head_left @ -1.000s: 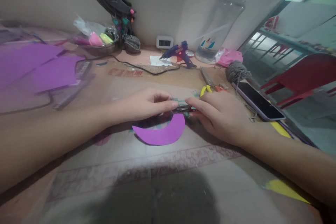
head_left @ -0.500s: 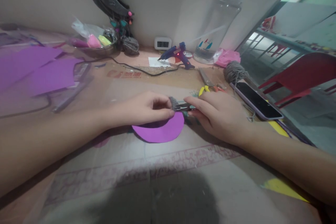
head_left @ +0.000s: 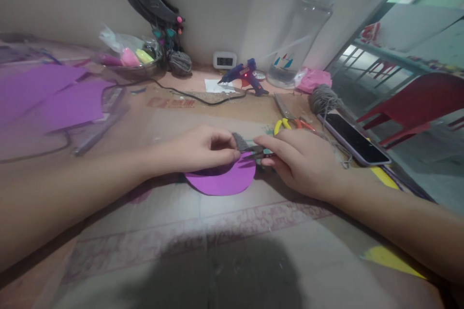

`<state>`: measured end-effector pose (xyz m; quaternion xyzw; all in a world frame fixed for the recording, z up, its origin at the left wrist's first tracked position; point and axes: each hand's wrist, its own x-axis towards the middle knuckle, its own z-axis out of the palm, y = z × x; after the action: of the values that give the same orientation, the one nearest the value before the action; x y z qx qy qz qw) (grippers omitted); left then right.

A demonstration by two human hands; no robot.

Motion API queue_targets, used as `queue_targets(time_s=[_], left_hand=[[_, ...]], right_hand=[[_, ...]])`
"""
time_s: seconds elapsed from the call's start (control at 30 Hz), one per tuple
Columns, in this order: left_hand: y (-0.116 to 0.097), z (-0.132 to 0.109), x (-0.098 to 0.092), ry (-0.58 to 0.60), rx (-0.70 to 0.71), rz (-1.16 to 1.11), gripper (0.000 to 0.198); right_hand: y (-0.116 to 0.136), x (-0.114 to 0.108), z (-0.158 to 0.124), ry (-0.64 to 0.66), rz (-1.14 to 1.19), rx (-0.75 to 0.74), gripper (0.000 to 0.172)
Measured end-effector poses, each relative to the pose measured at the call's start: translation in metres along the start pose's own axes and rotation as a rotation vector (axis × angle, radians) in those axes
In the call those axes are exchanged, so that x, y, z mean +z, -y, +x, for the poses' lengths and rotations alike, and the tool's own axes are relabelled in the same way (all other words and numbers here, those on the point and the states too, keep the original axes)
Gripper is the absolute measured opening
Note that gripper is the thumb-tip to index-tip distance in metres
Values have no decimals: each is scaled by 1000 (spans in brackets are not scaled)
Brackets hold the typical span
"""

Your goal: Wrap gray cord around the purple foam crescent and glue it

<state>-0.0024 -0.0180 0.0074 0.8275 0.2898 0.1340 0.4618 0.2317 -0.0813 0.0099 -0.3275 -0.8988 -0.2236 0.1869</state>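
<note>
My left hand (head_left: 210, 147) is closed, thumb and fingers pinching the edge of a rounded purple paper piece (head_left: 221, 184). A patch of grey yarn (head_left: 239, 141) shows just beyond those fingertips, along the piece's far side; how it is fixed there is hidden. Small dark thread snips (head_left: 255, 153) are in my right hand (head_left: 297, 157), gripped between thumb and fingers. Their blades point left and lie over the purple piece's right edge, close to the yarn, slightly apart at the tips.
Scissors (head_left: 284, 106) with yellow and orange handles lie behind my right hand, near a grey yarn ball (head_left: 324, 99) and a phone (head_left: 357, 140). A lit glue gun (head_left: 241, 76) stands at the back with its cord. Purple sheets (head_left: 72, 104) lie left; a bottle (head_left: 299, 48) stands behind.
The snips' blades have shifted slightly down and away from the yarn, over the purple piece. More of the grey patch shows. The left hand has barely moved.
</note>
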Motion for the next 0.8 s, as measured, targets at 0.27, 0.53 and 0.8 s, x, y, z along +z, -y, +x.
queue_targets(time_s=[0.27, 0.53, 0.8], left_hand=[[0, 0, -1, 24, -2, -21, 23], [2, 0, -1, 64, 14, -178, 22], [-1, -1, 0, -50, -11, -163, 33]], right_hand=[[7, 2, 0, 190, 446, 325, 33], [7, 1, 7, 246, 757, 396, 9], [7, 0, 7, 262, 776, 367, 8]])
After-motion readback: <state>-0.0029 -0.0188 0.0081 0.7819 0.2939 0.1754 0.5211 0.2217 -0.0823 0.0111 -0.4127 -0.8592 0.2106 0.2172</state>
